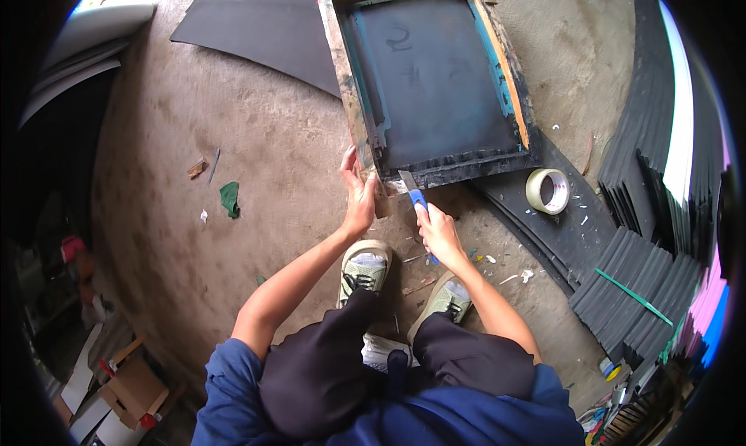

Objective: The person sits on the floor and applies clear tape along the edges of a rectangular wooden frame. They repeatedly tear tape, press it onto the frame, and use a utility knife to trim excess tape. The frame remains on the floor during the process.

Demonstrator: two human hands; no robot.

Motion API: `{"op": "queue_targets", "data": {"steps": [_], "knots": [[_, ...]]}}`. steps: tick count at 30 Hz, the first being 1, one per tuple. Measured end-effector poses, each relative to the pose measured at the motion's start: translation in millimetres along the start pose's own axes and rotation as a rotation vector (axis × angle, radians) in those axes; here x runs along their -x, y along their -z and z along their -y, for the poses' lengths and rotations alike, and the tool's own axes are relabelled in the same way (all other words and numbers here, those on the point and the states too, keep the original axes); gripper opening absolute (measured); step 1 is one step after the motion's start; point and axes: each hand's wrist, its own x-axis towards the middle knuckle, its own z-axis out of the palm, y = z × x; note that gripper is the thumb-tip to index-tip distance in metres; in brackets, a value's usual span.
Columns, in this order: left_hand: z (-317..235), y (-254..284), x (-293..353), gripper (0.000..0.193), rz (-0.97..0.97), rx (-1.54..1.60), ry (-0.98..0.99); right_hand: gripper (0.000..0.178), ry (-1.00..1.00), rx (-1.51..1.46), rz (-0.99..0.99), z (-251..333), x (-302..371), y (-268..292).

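Note:
A wooden screen-printing frame [347, 81] with dark mesh and smears of blue-green and black tilts up in front of me. My left hand [359, 197] grips its near left corner, fingers along the outer side and thumb on the inner side. In my right hand [441, 232] is a blue-handled utility knife [418, 198]. The blade points away from me and lies against the near rail, close to the same corner. Whether the edge is cutting into anything there is too small to tell.
Large black sheets [256, 34] lie on the floor behind the frame. A roll of clear tape [535, 191] rests on more black sheets at the right, beside stacked black strips [622, 290]. Green and brown scraps [229, 200] are scattered left. A cardboard box [136, 384] stands lower left.

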Motion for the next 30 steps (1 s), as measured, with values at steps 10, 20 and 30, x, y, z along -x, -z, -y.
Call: {"op": "queue_targets", "data": {"steps": [10,20,30], "knots": [[-49,-25,-20,0.046,0.503,-0.892,-0.514,0.041,-0.163,-0.44,-0.345,-33,23,81],[-54,-63,-6,0.074,0.597,-0.88,-0.525,0.025,-0.004,-0.461,-0.318,-81,52,96],[-74,-130,-19,0.077,0.791,-0.921,-0.723,0.027,0.271,-0.021,-1.141,-99,66,184]]}}
